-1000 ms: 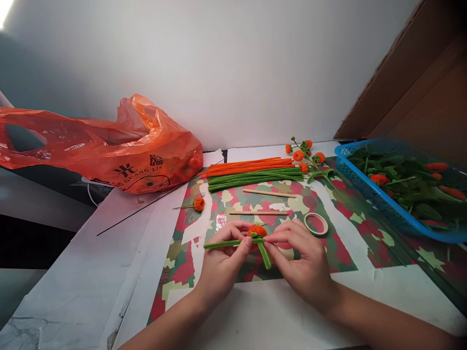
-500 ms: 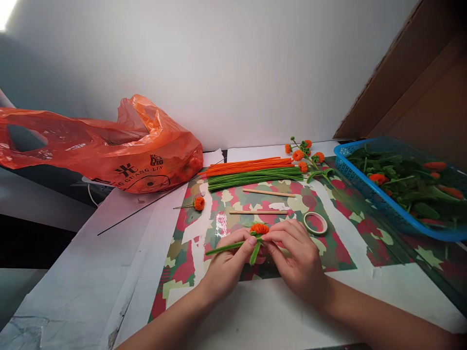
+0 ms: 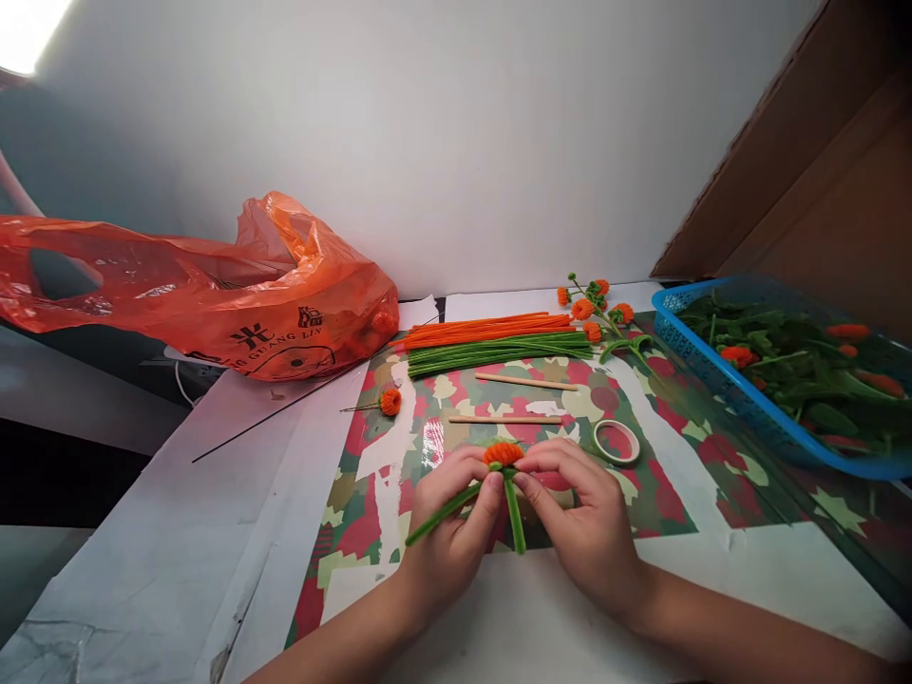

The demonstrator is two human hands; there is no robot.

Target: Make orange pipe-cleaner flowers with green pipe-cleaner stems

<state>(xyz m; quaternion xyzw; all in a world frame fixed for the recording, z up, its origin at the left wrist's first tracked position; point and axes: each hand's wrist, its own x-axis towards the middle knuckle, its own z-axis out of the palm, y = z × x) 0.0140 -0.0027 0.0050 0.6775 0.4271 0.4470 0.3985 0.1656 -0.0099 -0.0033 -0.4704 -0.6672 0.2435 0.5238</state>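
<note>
Both hands meet over the patterned paper (image 3: 670,494) near the table's front. My left hand (image 3: 448,527) and my right hand (image 3: 580,518) pinch a small orange pipe-cleaner flower (image 3: 503,453) from either side. A green pipe cleaner (image 3: 514,518) is wound under the flower head; one end hangs down between my hands and the other slants out to the lower left. Just right of my right hand lies a roll of tape (image 3: 617,441).
Bundles of orange pipe cleaners (image 3: 484,330) and green pipe cleaners (image 3: 499,351) lie behind, with two wooden sticks (image 3: 523,380), a finished flower sprig (image 3: 598,309) and a single orange flower (image 3: 389,402). A blue basket (image 3: 719,389) of green and orange pieces stands right, an orange plastic bag (image 3: 214,294) left.
The long green end has swung from pointing left to slanting down and left. The short end between my hands now hangs nearly straight down. My hands stay on the flower.
</note>
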